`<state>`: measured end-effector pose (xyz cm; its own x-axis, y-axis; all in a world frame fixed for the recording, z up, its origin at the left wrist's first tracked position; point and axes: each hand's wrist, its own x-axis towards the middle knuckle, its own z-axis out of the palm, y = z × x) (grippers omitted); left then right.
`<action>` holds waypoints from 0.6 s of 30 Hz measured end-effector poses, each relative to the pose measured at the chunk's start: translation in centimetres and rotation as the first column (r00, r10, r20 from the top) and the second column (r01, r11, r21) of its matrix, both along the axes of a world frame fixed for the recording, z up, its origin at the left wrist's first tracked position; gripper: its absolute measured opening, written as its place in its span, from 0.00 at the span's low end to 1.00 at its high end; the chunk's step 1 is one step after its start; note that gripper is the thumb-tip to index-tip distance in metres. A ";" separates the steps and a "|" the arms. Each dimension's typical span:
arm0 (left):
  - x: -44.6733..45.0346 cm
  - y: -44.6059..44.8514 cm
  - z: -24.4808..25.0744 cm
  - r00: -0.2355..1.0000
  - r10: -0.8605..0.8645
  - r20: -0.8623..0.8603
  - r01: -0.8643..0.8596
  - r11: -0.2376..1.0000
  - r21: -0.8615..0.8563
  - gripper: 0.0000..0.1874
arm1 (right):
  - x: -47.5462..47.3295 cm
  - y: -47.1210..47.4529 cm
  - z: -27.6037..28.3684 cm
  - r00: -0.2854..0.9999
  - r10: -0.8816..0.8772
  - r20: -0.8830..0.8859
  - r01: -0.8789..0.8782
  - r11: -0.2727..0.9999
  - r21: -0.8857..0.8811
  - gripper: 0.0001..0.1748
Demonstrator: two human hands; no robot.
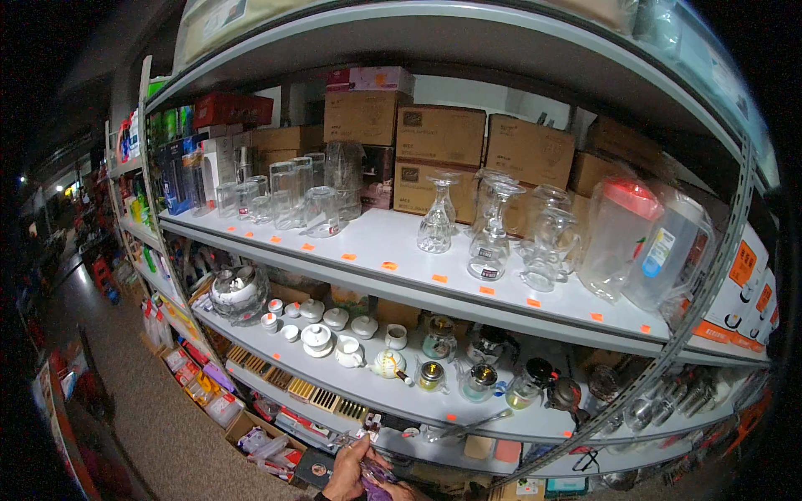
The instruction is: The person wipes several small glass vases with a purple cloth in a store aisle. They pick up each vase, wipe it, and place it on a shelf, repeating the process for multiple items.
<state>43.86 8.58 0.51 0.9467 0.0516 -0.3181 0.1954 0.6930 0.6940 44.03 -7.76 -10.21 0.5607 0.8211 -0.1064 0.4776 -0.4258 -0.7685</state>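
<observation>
At the bottom of the view, my left hand (346, 471) and my right hand (401, 491) are close together, both gripping a crumpled purple cloth or plastic wrap (376, 481). What it wraps, if anything, is hidden by the fingers. Just beyond my left thumb is the lower shelf edge, with small dark red and white items (372, 423) on it. Above that, the middle shelf holds a white teapot (390, 364), a lidded white gaiwan (316, 338), a small white pitcher (348, 351) and several glass teapots (481, 381).
Upturned stemmed glasses (491, 241), glass tumblers (322, 211) and plastic jugs (665, 250) line the upper shelf (388, 235) before cardboard boxes (442, 134). A perforated metal post (695, 307) rises at the right. Cartons of packaged goods (266, 448) border the aisle floor (156, 432) at left.
</observation>
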 end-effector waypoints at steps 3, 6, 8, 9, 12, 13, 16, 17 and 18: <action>-0.2 0.7 -0.5 0.998 0.006 -0.069 -0.011 0.998 -0.068 0.21 | -0.1 0.0 0.3 0.997 0.013 -0.074 -0.002 0.989 0.149 0.41; -0.1 2.0 -0.8 0.996 0.010 -0.092 -0.020 0.993 -0.113 0.22 | -0.2 -1.0 2.4 0.915 0.040 -0.401 -0.059 0.998 -0.035 0.40; 0.3 2.9 -0.8 0.994 0.054 -0.095 -0.071 0.980 -0.188 0.22 | -0.6 -0.9 3.5 0.982 0.021 -0.185 0.016 0.980 0.197 0.39; 0.5 3.4 -0.8 0.992 0.077 -0.096 -0.096 0.970 -0.224 0.23 | -0.8 -0.9 3.9 0.997 -0.010 -0.076 0.033 0.949 0.314 0.39; 1.1 4.5 -0.5 0.986 0.107 -0.129 -0.145 0.927 -0.346 0.23 | -0.4 -1.1 4.8 0.964 0.003 -0.267 0.133 0.862 0.489 0.36; 1.1 4.7 -0.4 0.990 0.106 -0.094 -0.136 0.895 -0.424 0.23 | -0.2 -1.4 5.2 0.959 -0.010 -0.284 0.160 0.845 0.510 0.36; 1.5 4.8 1.0 0.995 0.103 -0.001 -0.092 0.880 -0.465 0.23 | 0.4 -2.7 7.6 0.757 0.132 -0.640 0.297 0.803 0.517 0.37; 1.7 4.6 1.7 0.992 0.121 -0.031 -0.121 0.864 -0.489 0.23 | 0.6 -2.7 8.6 0.708 0.165 -0.687 0.343 0.770 0.538 0.37; 1.7 4.3 2.5 0.988 0.150 -0.049 -0.157 0.904 -0.397 0.24 | 0.3 -3.1 9.8 0.681 0.029 -0.732 0.417 0.806 0.420 0.37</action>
